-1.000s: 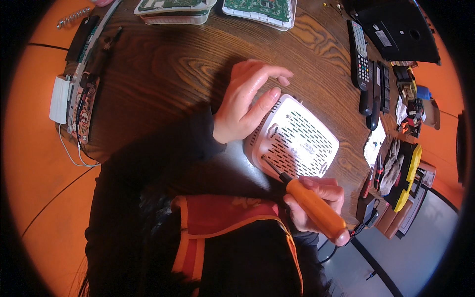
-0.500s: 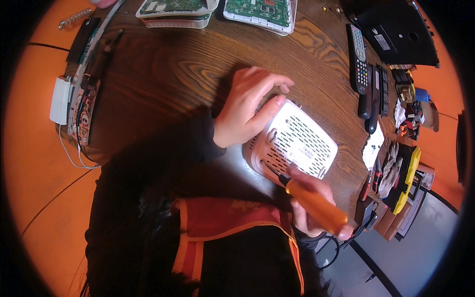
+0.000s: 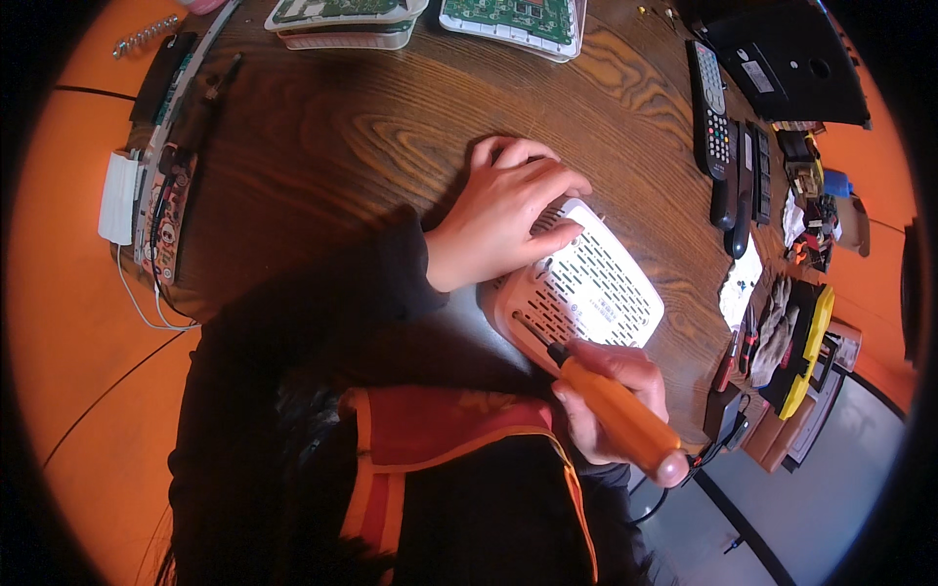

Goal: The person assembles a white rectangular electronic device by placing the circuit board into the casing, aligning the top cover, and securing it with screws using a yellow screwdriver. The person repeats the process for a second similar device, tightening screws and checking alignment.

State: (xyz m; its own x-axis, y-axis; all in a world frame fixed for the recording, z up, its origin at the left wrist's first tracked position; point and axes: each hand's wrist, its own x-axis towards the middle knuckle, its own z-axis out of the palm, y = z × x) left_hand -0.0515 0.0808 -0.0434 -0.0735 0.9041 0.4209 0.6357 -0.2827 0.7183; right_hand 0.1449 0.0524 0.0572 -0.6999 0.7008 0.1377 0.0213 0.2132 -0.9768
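A white router (image 3: 608, 283) with slotted vents and a small label lies on the wooden table, its vented side up. My left hand (image 3: 503, 215) grips its far left edge, thumb pressed on the vented face and fingers bent over the side. In my right hand (image 3: 637, 379) is a screwdriver (image 3: 618, 408) with an orange handle, its butt end toward me. The shaft slants down to the router's near left corner, where the tip sits at a small hole. Whether a screw is in that hole cannot be made out.
Trays of green circuit boards (image 3: 508, 24) stand at the far edge. Along the right lie remote controls (image 3: 713, 127), a black device (image 3: 782, 68), gloves (image 3: 774, 337), a red-handled tool (image 3: 725, 363) and a yellow-edged case (image 3: 809, 352). A white adapter with a cable (image 3: 119, 200) is at left.
My left hand has shifted slightly right, its thumb farther onto the vented face. The router has turned a little. My right hand has moved slightly nearer me, with the screwdriver tip still at the corner.
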